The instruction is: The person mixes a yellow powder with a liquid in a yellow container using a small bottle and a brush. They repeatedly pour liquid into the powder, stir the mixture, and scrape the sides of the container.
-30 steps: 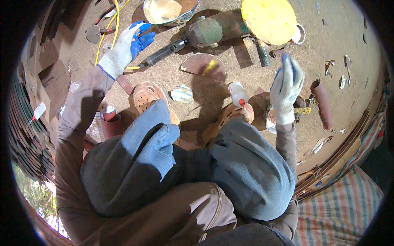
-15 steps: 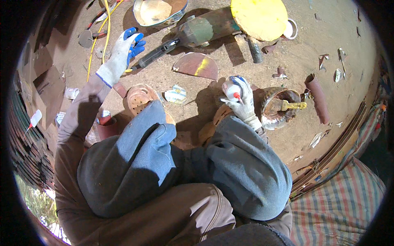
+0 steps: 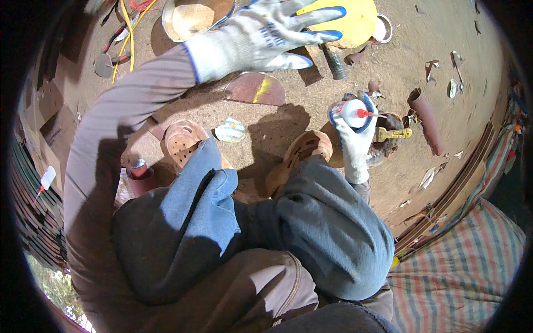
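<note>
My right hand, in a white and blue glove, grips a small white glue bottle with a red nozzle pointing right. It hovers over a rusty round object with a yellow-handled brush lying on it. My left hand, gloved the same way, is raised high with fingers spread and holds nothing. It hangs in front of a yellow disc and a metal bowl. A rusty curved metal piece with a yellow mark lies below it on the dirt.
I squat on bare dirt in perforated brown sandals. A rusty tube lies at the right, a dark cylinder near the disc, a small red can by my left foot. Yellow cable runs at top left. Striped cloth covers the lower right.
My left hand lifted off the ground tool and swung right, toward the camera, fingers spread. My right hand took hold of the glue bottle and raised it, nozzle turned right.
</note>
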{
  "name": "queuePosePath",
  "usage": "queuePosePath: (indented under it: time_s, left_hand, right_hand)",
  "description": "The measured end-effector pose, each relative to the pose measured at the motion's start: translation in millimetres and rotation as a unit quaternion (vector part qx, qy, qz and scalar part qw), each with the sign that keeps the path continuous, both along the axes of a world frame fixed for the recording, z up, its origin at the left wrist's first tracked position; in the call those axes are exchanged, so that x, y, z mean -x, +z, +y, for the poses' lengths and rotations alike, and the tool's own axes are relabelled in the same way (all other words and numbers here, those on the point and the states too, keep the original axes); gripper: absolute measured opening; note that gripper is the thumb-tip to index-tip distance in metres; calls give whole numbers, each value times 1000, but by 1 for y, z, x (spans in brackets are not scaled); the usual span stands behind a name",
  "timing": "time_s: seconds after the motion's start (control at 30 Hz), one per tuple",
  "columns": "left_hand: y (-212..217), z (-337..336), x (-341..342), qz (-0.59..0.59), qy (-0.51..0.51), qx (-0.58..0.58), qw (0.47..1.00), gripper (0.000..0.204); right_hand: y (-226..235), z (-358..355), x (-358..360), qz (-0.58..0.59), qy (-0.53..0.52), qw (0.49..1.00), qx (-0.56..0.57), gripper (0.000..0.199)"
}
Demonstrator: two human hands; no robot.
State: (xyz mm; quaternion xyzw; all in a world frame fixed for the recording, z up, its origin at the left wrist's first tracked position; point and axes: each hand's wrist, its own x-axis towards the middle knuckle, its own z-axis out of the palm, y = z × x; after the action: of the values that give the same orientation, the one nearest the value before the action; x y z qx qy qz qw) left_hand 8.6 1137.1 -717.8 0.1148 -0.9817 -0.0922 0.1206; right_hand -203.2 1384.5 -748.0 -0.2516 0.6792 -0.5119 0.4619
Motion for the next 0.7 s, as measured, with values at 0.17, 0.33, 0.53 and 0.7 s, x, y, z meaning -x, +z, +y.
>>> queuePosePath:
  time_s: [0.17,0.33,0.53,0.7]
  left_hand:
    - [-27,-14,41,33,-74,1,997,76]
    - [-27,-10,41,-7,-62,14,998,77]
    - [-28,-10,39,-8,-68,12,998,74]
    - [-21,-9,38,-19,-59,20,998,70]
  right_hand:
    - [5,16,9,45,-1,999,-10,85]
    - [5,20,13,45,4,999,-24,87]
    - [2,18,17,63,15,997,-30,89]
    - [2,13,15,64,12,997,-42,89]
